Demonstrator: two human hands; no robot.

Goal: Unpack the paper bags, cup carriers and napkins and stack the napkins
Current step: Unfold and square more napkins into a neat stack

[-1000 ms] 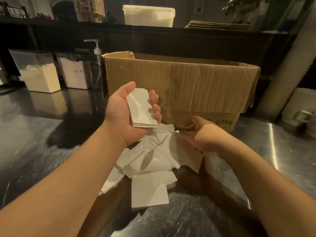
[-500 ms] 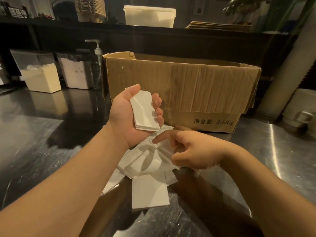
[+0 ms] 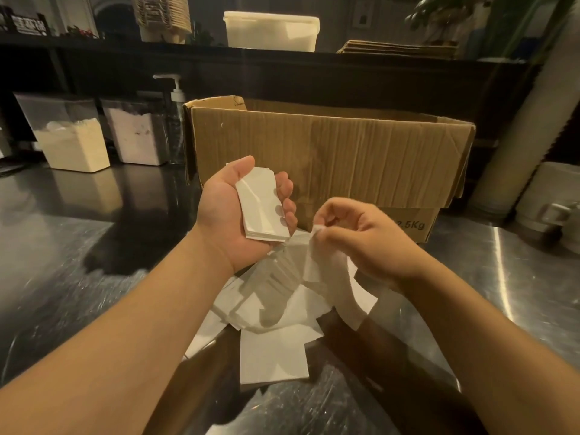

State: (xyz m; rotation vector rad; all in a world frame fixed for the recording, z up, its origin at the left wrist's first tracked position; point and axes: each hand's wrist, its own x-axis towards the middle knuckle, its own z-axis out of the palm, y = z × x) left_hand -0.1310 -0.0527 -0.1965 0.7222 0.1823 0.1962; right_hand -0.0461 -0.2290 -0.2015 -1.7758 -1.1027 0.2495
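Since half second ago, my right hand (image 3: pixel 361 237) lifts, pinching one napkin (image 3: pixel 317 265) by corner. Left hand (image 3: pixel 241 211) cups napkin stack (image 3: pixel 262 208). Judgement: thin, limp, light; take at edge.

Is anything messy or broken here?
Yes. The loose napkins lie in a jumbled heap on the metal counter, overlapping at all angles, unlike the neat stack in the left hand. The cardboard box looks creased, and its flaps are bent and folded down.
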